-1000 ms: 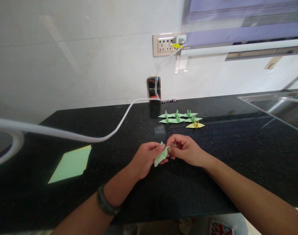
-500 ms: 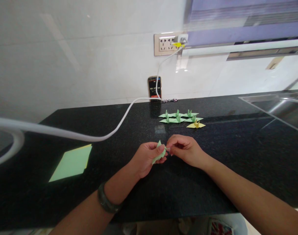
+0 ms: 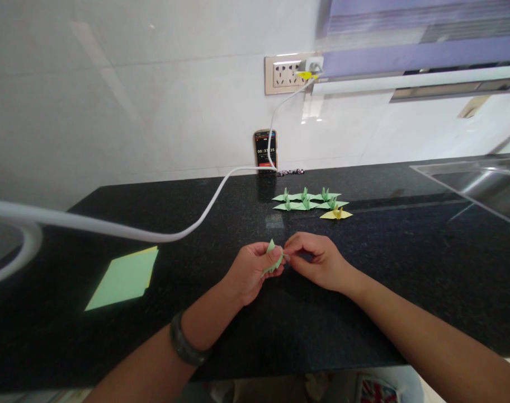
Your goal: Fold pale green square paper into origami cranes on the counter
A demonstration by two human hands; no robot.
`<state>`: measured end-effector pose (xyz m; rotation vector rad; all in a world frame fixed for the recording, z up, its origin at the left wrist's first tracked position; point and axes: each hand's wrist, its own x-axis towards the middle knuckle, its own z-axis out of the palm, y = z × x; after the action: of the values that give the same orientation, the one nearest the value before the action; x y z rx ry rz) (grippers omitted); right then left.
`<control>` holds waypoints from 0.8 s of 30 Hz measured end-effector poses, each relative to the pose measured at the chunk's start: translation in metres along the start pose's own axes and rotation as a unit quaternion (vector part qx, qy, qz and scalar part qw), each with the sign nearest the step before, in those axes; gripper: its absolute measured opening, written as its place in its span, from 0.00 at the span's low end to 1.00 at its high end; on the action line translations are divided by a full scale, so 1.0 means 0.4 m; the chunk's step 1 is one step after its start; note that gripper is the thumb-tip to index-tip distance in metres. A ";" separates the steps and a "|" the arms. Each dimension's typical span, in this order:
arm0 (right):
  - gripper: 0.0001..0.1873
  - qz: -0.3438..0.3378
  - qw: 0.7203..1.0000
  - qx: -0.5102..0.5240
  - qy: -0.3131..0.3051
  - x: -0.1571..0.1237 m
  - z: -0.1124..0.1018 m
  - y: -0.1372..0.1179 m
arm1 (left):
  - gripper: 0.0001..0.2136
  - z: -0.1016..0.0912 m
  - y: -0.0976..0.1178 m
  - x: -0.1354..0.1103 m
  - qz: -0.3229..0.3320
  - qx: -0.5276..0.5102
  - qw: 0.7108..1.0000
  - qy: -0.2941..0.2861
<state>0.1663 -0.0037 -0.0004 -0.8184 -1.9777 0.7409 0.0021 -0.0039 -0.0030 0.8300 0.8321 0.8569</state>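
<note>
Between the thumb and fingers of my left hand (image 3: 253, 271) is a green paper crane (image 3: 270, 246), partly hidden by the thumb. My right hand (image 3: 320, 260) pinches a thin pale tip of the same crane at its right side. Both hands are held over the dark countertop (image 3: 221, 330). Beyond them, several folded green paper cranes (image 3: 306, 205) stand in two rows, with one yellow paper crane (image 3: 337, 214) in front at the right.
Green and yellow paper sheets (image 3: 124, 279) lie at the left. A white cable (image 3: 171, 237) runs from the left edge past a phone (image 3: 265, 150) leaning on the wall, up to the socket (image 3: 285, 74). A metal sink (image 3: 481, 182) is at the right.
My fingers have shifted slightly at the crane, and the left hand has tilted it a little. The right hand keeps its pinch on the tip. The other things have not moved.
</note>
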 end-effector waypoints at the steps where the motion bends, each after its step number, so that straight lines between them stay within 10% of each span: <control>1: 0.07 -0.006 1.000 -0.009 -0.002 0.000 0.000 0.000 | 0.11 0.000 -0.001 0.000 0.002 0.004 1.000 0.002; 24: 0.10 0.104 0.994 -0.016 -0.023 0.003 0.017 -0.022 | 0.11 0.011 0.006 -0.005 0.087 0.113 0.990 0.018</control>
<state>0.1574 -0.0094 0.0035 -1.0454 -1.9682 0.8563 0.0042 -0.0059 0.0015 1.1011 0.9084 0.9443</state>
